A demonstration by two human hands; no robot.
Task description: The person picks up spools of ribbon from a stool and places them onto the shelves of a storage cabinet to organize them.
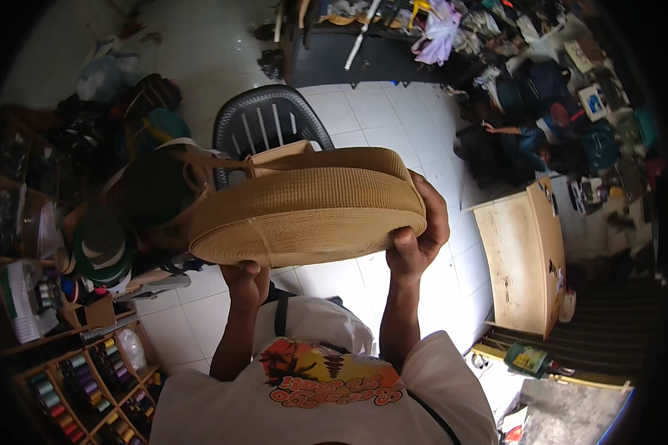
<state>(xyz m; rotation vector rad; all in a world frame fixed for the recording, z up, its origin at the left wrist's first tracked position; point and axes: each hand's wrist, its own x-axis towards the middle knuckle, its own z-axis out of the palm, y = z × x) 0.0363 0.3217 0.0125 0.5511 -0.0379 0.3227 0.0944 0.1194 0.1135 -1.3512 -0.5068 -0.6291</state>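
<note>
A large, tightly wound roll of tan webbing strap (326, 230) is held up in front of my chest, tilted so its flat spiral side faces me. My right hand (421, 241) grips its right end, thumb on the near face and fingers round the outer edge. Under the left part, my left hand (246, 280) supports it with the thumb against the lower rim; its other fingers are hidden behind the roll. A thin band crosses the spiral face. A loose length of strap (208, 161) trails off from the far left side.
Beyond the roll stands a black plastic chair (271, 122). A wooden rack of thread spools (96, 386) is at the lower left. To the right is a pale wooden cabinet (516, 259). Bags and clutter fill the far right, near a person's arm (503, 130). White floor tiles (349, 107) lie between.
</note>
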